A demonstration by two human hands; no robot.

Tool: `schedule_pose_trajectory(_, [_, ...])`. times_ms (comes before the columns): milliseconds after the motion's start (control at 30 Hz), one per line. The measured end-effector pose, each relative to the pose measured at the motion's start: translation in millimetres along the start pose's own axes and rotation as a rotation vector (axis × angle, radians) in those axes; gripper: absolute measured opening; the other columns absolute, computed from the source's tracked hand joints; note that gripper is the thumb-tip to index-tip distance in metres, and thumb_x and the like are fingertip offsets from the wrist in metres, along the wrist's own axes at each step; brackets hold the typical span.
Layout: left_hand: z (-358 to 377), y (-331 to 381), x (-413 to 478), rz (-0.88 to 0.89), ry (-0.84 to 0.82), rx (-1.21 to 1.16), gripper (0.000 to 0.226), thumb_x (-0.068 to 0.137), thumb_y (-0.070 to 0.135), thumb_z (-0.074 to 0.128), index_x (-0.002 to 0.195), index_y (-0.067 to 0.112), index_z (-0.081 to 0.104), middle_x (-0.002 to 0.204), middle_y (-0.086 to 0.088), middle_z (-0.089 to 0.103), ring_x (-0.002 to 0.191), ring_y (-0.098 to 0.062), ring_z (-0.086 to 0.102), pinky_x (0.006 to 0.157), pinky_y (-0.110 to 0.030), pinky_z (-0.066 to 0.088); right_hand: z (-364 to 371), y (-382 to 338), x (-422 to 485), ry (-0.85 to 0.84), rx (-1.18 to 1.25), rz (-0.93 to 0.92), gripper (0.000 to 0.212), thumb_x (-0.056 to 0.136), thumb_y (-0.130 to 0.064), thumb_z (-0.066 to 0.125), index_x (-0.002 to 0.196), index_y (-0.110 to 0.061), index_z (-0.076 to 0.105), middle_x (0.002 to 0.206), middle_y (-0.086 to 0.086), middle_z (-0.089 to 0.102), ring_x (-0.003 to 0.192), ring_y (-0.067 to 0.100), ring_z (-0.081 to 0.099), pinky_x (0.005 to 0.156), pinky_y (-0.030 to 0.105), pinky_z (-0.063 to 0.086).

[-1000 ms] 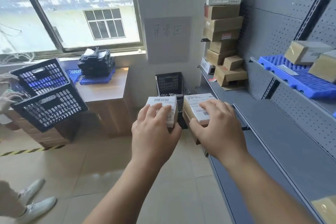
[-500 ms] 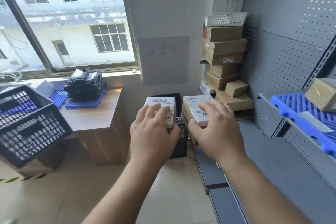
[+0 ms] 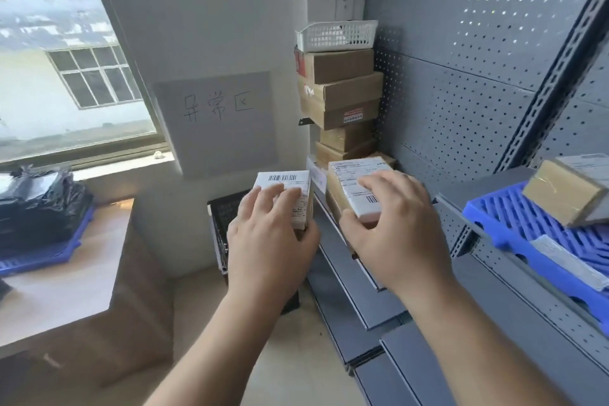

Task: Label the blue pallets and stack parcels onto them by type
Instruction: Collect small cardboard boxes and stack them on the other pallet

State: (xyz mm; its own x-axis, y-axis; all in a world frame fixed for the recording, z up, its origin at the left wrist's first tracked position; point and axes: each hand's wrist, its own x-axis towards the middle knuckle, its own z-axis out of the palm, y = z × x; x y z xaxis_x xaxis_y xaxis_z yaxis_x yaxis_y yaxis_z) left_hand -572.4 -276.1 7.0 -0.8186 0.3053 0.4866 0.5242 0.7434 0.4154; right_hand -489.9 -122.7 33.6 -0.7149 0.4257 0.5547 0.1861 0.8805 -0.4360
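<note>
Two parcels looked light and rigid: left hand (image 3: 270, 250) clasped the white parcel (image 3: 284, 180), right hand (image 3: 392, 237) the brown parcel (image 3: 349, 175), fingers (image 3: 263, 199) curled over their sides.

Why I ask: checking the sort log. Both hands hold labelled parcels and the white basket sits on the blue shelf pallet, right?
No: the head view shows the white basket atop the cardboard box stack, not the blue shelf pallet. Left hand and right hand do hold labelled parcels.
</note>
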Motion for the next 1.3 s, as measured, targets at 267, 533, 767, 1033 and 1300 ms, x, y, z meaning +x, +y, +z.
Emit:
schedule_pose_trajectory(267, [46.9,19.8,110.0,0.269,-0.086,-0.158,0.049,0.087,0.055,0.054,0.131,0.034,0.059,0.142,0.009,0.055,0.139,-0.022,0.039,0.103,-0.051,0.043,-6.0,15.1,60.0,0.192,-0.167,0.190,0.055,0.080,-0.044,0.058,0.125,-0.013,0.067,0.128,0.003,0.062,0.121,0.027,0.051,0.096,0.046,0.049])
schedule_pose_trajectory(533, [86.1,88.3,147.9,0.526,-0.162,-0.335,0.048,0.085,0.050,0.063,0.129,0.032,0.061,0.141,0.006,0.057,0.138,-0.027,0.042,0.103,-0.052,0.045,-43.9,40.4,63.1,0.394,-0.313,0.354,0.052,0.080,-0.042,0.060,0.124,-0.016,0.068,0.127,-0.001,0.061,0.123,0.023,0.050,0.101,0.042,0.044])
schedule_pose_trajectory(767, [98.3,171.9,147.4,0.662,-0.158,-0.497,0.046,0.084,0.048,0.063,0.128,0.031,0.063,0.137,0.007,0.059,0.133,-0.026,0.044,0.102,-0.048,0.044,-97.0,75.1,48.2,0.544,-0.418,0.435,0.049,0.080,-0.041,0.061,0.122,-0.015,0.069,0.126,-0.001,0.062,0.121,0.024,0.051,0.103,0.038,0.042])
schedule_pose_trajectory(1033, [106.8,259.8,140.3,0.752,-0.175,-0.605,0.048,0.087,0.048,0.061,0.132,0.031,0.061,0.139,0.010,0.057,0.134,-0.024,0.042,0.101,-0.049,0.046,-164.9,129.2,25.8,0.650,-0.516,0.545,0.048,0.081,-0.038,0.067,0.124,-0.017,0.067,0.129,-0.002,0.061,0.121,0.022,0.047,0.099,0.041,0.044])
schedule_pose_trajectory(1300, [132.9,310.3,131.4,0.843,-0.270,-0.680,0.053,0.086,0.052,0.054,0.133,0.028,0.060,0.139,0.007,0.057,0.133,-0.025,0.044,0.104,-0.051,0.045,-187.9,175.0,16.6,0.633,-0.607,0.695,0.051,0.081,-0.042,0.066,0.127,-0.019,0.067,0.134,-0.004,0.060,0.125,0.024,0.046,0.097,0.043,0.045])
